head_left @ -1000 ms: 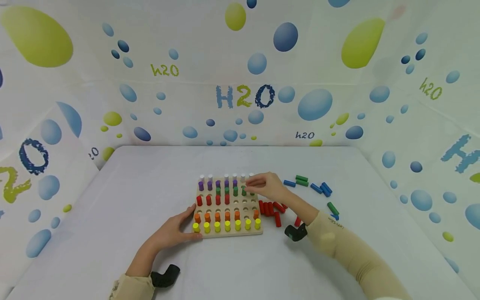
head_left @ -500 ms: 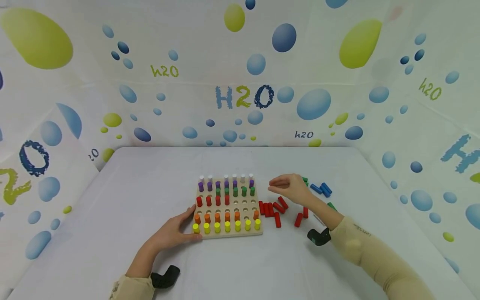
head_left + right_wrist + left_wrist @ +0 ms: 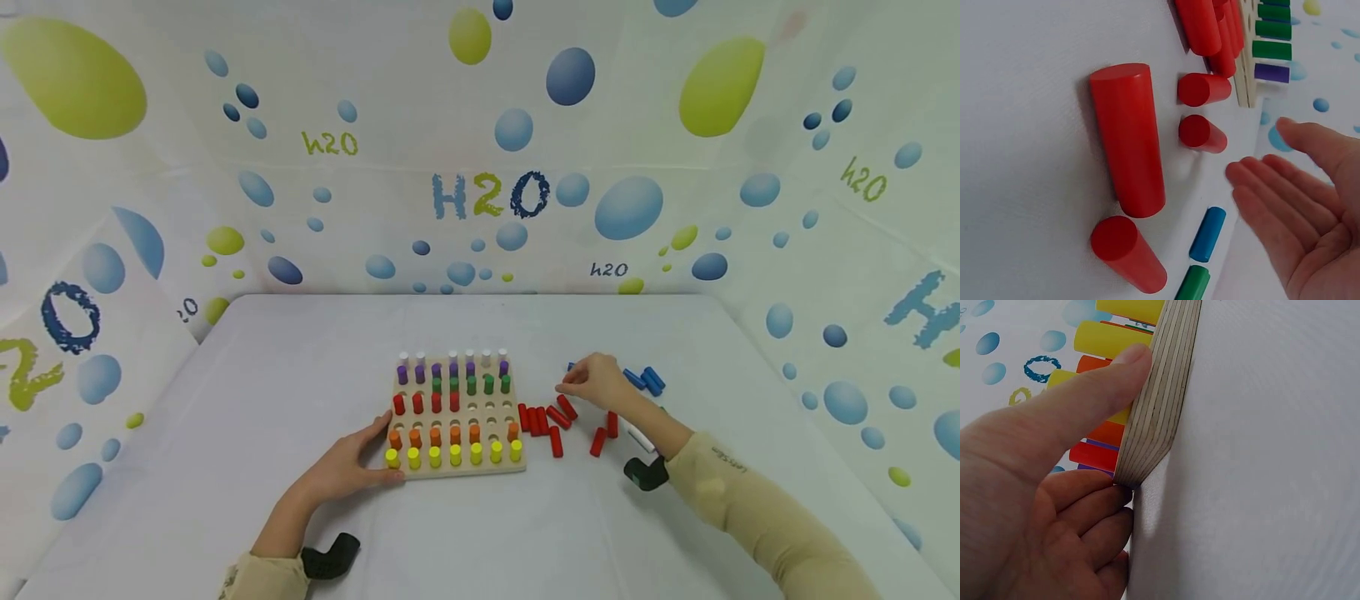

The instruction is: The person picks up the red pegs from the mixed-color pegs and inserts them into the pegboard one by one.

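My left hand [image 3: 341, 462] grips the near left corner of a wooden pegboard [image 3: 491, 415]. In the left wrist view the thumb lies against the board's layered edge [image 3: 1157, 394], and the other fingers bend along its side. The board bears rows of white, purple, green, red, orange and yellow pegs [image 3: 455, 452], with some holes bare. To the right of it, my right hand [image 3: 600, 383] hovers above loose pegs with nothing in it. The right wrist view shows its thumb and fingers apart, beyond a blue peg [image 3: 1208, 234] and a green peg [image 3: 1192, 284].
Several loose red pegs [image 3: 537, 421] lie scattered by the board's right side. Farther back are loose blue pegs [image 3: 652, 381], partly behind the right hand. A white cloth covers the table [image 3: 300, 358], and a patterned sheet [image 3: 480, 125] hangs around its back and sides.
From the board's far right corner, my right hand has moved right to the loose pegs. A purple peg at that corner, hidden earlier, now shows. The left hand stays put.
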`<state>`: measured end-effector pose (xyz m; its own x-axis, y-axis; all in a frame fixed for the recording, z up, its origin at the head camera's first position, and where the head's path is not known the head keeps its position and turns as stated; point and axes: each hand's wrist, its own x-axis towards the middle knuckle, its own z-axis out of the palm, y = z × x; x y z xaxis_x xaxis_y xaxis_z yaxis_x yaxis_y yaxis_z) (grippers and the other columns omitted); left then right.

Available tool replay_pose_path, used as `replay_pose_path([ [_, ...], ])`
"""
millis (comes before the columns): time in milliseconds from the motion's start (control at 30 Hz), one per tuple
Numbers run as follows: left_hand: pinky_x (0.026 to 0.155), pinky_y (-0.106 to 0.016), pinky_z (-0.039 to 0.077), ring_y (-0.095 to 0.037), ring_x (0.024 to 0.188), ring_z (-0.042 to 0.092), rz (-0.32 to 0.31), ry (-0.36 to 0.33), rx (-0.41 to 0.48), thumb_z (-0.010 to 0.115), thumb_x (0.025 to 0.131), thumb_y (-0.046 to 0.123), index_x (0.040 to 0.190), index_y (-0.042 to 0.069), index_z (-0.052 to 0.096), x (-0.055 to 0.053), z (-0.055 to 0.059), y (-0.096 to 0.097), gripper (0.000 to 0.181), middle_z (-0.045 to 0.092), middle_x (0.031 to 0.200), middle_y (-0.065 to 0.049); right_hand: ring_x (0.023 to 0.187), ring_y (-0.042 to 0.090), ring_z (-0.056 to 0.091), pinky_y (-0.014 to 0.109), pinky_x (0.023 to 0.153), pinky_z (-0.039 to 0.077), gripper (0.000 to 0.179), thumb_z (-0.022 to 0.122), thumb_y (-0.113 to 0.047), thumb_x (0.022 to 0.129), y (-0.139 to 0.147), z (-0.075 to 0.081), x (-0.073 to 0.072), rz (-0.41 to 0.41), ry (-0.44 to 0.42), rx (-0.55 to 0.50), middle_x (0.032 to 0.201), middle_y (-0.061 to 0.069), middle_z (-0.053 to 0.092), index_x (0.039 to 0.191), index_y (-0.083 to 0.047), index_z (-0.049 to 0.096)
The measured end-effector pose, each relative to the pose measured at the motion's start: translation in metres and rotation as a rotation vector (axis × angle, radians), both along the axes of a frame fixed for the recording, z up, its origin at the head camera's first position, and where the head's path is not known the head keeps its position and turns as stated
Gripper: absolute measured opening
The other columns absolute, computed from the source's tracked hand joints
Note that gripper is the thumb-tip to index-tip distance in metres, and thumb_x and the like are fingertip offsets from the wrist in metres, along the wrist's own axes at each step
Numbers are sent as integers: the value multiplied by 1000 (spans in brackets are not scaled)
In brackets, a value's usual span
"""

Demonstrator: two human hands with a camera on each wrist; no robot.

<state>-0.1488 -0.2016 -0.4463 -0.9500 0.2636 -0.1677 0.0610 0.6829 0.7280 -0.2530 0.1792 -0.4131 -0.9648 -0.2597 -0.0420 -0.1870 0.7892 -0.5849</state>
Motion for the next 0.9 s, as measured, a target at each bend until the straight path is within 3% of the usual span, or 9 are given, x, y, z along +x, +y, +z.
replay_pose_path([
  [400, 104, -58, 21, -40, 133, 20, 3, 6, -10, 76, 70, 45, 145, 8, 23, 2, -1, 0, 99, 24, 146, -20, 59, 15, 49, 21, 50, 43, 23, 76, -28, 75, -13, -2, 0, -24, -81, 220, 59, 1, 57, 75, -6, 70],
  [700, 103, -58, 21, -41, 133, 21, 0, 20, -16, 76, 70, 44, 145, 7, 24, 2, 1, 1, 99, 25, 146, -21, 56, 14, 51, 22, 50, 46, 24, 77, -25, 73, -25, -3, 2, -56, -40, 366, 60, 1, 55, 75, -6, 63],
  [900, 103, -58, 21, -41, 133, 21, -2, 21, -15, 76, 70, 42, 145, 7, 24, 2, 3, 2, 98, 25, 146, -21, 55, 14, 50, 23, 48, 45, 30, 78, -28, 73, -32, 0, 0, -35, 10, 475, 60, 1, 54, 76, -5, 59],
])
